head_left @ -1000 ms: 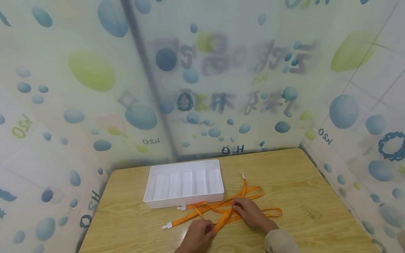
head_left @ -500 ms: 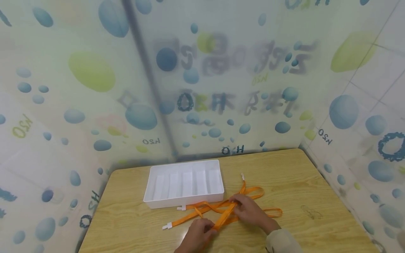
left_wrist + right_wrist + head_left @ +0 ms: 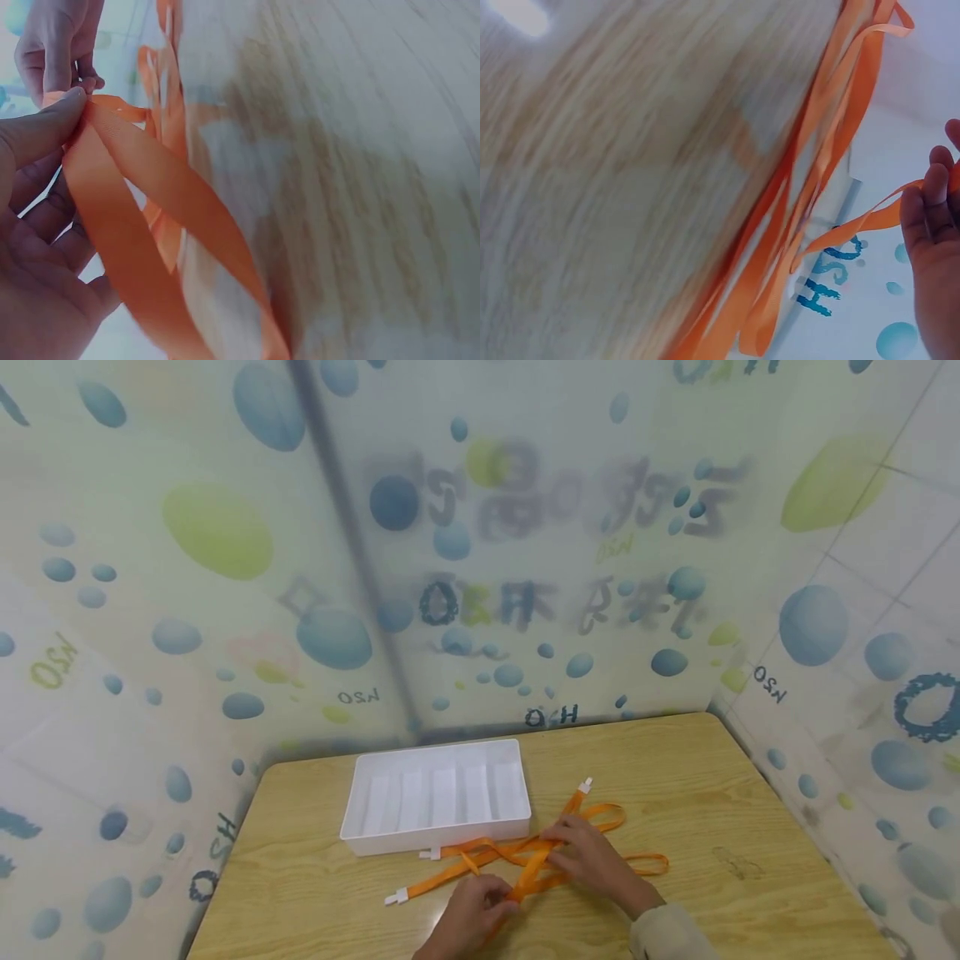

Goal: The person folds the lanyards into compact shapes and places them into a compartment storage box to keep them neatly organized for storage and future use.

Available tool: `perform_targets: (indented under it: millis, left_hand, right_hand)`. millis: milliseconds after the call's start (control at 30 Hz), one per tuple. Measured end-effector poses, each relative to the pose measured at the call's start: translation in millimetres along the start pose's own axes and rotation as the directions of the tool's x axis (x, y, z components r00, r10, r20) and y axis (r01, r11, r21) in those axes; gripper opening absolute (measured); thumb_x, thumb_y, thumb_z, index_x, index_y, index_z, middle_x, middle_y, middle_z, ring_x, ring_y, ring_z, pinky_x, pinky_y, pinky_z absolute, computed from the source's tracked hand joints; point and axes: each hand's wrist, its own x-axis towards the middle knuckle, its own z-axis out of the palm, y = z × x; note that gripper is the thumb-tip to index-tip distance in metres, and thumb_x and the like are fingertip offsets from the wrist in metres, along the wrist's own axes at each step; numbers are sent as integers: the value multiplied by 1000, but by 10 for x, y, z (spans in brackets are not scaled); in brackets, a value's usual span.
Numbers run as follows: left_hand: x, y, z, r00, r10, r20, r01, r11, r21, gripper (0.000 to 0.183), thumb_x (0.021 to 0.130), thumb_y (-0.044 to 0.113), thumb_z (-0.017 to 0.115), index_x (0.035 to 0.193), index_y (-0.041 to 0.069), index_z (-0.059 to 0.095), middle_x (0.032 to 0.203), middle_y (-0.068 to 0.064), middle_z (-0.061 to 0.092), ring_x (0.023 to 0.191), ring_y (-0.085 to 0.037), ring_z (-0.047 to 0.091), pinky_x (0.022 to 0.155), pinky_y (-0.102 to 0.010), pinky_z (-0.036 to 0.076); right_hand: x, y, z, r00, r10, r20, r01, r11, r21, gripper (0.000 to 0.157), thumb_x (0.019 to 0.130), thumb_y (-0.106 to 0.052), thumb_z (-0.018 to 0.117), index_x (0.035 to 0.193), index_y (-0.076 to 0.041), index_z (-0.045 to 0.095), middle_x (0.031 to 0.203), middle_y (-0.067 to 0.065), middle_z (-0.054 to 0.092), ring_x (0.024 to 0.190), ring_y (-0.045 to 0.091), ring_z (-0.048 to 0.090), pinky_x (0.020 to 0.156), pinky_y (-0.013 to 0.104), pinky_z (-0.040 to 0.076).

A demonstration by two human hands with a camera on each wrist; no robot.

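My left hand [image 3: 468,917] pinches one end of a folded orange lanyard [image 3: 120,217]; its thumb lies on top of the flat strap, and a loop hangs below in the left wrist view. Farther along the same lanyard, my right hand [image 3: 596,867] holds the straps between thumb and fingers. A white clip [image 3: 586,786] at the lanyard's far end lies beyond the right hand. Other orange lanyards [image 3: 435,880] lie crossed on the table under and around both hands, with white clips [image 3: 397,896] at the left.
A white tray [image 3: 435,839] with several long compartments stands behind the lanyards, left of my right hand. The wooden table [image 3: 750,793] meets walls printed with blue and green spots at its back and sides.
The clip beyond my right hand has turned and shifted slightly right. My right hand has slid a little up and left along the straps; the left hand stays nearly in place.
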Motion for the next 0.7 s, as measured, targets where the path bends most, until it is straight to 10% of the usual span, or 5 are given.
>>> perform_targets:
  millis: [700]
  left_hand:
    - [67, 342, -20, 993, 63, -100, -66, 997, -26, 7, 86, 13, 78, 84, 6, 76, 79, 4, 73, 77, 0, 63, 68, -24, 55]
  right_hand:
    - [186, -293, -171, 961, -111, -254, 124, 992, 35, 17, 82, 3, 76, 90, -13, 77, 86, -10, 56, 69, 0, 48, 56, 17, 45]
